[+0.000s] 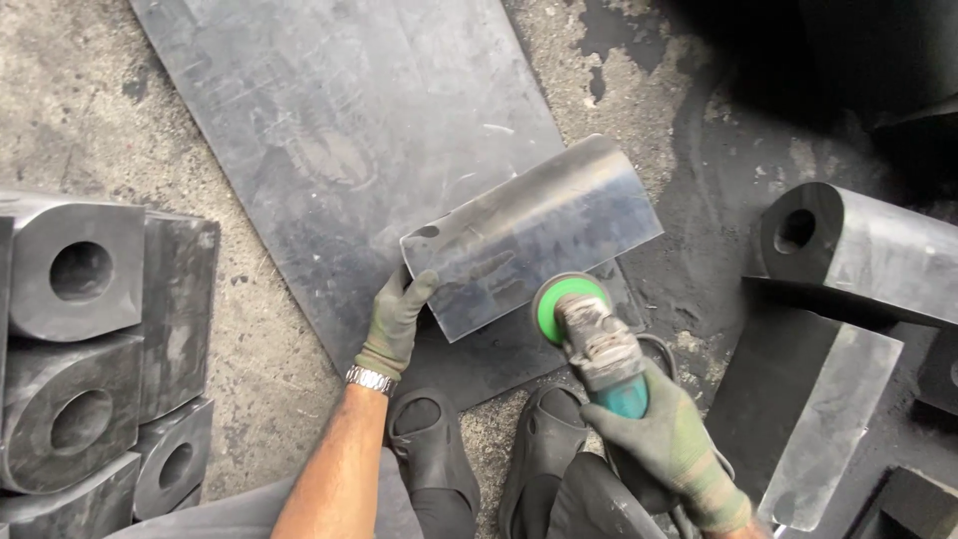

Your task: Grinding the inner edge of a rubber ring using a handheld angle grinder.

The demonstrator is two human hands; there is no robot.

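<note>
Right, left hand point(397, 317) in a grey-green work glove, fingers clamped over the near-left corner of a black rubber block point(532, 238) with a curved, glossy top; looks like the grip is there to stop the block shifting or rocking; block lies on a large dark rubber sheet point(339, 130) spread on the concrete floor point(60, 110), which keeps it off the grit; right hand point(667, 437), also gloved, fingers wrapped tight round the teal body of an angle grinder point(597, 344); grinder's green-backed disc point(559, 299) sits against the block's near edge, tool angled up and away from the body, so the cut faces away from the legs; its cable is only partly visible behind the right hand; two black slip-on shoes point(489, 449) planted just below the sheet edge, knees apart, giving a squat stance over the work; stack of similar rubber blocks point(90, 339) with round holes through them at far left, well apart; another holed block point(858, 255) at right, resting over a flat grey slab point(833, 419); metal watch on the left wrist point(371, 379).
</note>
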